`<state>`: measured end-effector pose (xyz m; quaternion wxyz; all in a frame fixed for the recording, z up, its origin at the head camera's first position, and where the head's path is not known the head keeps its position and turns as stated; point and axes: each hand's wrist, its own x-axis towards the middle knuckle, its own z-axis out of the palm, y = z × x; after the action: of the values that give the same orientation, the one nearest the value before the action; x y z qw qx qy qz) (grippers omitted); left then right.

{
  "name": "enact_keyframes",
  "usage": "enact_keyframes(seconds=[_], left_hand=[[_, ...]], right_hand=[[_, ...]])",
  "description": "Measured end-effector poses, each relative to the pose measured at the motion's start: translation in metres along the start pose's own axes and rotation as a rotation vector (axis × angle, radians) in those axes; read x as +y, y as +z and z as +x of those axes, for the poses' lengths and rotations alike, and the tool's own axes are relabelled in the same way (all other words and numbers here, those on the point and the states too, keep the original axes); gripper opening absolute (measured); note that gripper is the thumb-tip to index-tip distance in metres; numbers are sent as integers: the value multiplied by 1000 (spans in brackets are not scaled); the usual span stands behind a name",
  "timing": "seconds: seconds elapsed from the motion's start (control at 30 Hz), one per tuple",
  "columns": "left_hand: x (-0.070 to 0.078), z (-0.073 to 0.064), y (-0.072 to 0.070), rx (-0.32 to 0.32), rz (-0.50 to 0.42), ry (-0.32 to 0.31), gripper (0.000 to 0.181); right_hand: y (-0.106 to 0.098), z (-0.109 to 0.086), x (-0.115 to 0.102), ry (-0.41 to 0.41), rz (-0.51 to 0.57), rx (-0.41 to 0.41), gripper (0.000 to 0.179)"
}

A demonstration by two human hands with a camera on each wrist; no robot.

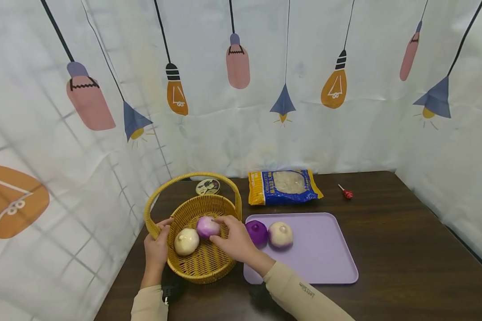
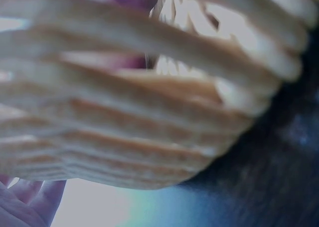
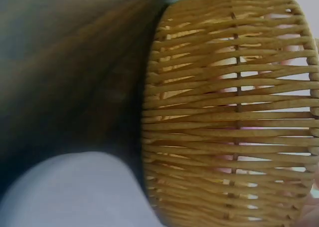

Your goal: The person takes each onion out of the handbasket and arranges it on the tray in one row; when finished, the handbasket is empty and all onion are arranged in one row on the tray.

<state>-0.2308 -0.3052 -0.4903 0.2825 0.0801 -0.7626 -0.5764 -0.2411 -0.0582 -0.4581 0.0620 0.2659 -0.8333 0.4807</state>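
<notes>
A yellow-brown wicker basket (image 1: pixel 205 278) with a tall arched handle stands at the left of the table. Inside it are a white onion (image 1: pixel 186 242) and a light purple onion (image 1: pixel 208 227). My right hand (image 1: pixel 238 240) reaches over the rim and pinches the purple onion between thumb and fingers. At the left side, my left hand (image 1: pixel 156 249) grips the basket's rim by the foot of the handle. Woven strips (image 2: pixel 149 102) fill the left wrist view, with part of the left hand (image 2: pixel 30 202) at the lower corner. The right wrist view shows the basket's side (image 3: pixel 229 117).
Right of the basket lies a lilac tray (image 1: pixel 321 254) bearing a dark purple onion (image 1: pixel 257 234) and a white-and-purple onion (image 1: pixel 280 235). Behind are a round tin (image 1: pixel 208 187), a blue-and-yellow food packet (image 1: pixel 285 187) and a red lollipop (image 1: pixel 347 194). A patterned curtain (image 1: pixel 257 125) hangs behind the table.
</notes>
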Motion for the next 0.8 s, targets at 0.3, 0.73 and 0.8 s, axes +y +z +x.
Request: enact_keyframes(seconds=[0.3,0.73,0.8], left_hand=[[-1,-1,0,-3,5,-12,32],[-2,-1,0,-13,4,-40,33],[-1,0,0,-7,-6,-29,33]], right_hand=[[13,21,2,85,-47,-50,54],[28,32,5,166,-110,-94,63],[29,35,6,171,-123,-104,66]])
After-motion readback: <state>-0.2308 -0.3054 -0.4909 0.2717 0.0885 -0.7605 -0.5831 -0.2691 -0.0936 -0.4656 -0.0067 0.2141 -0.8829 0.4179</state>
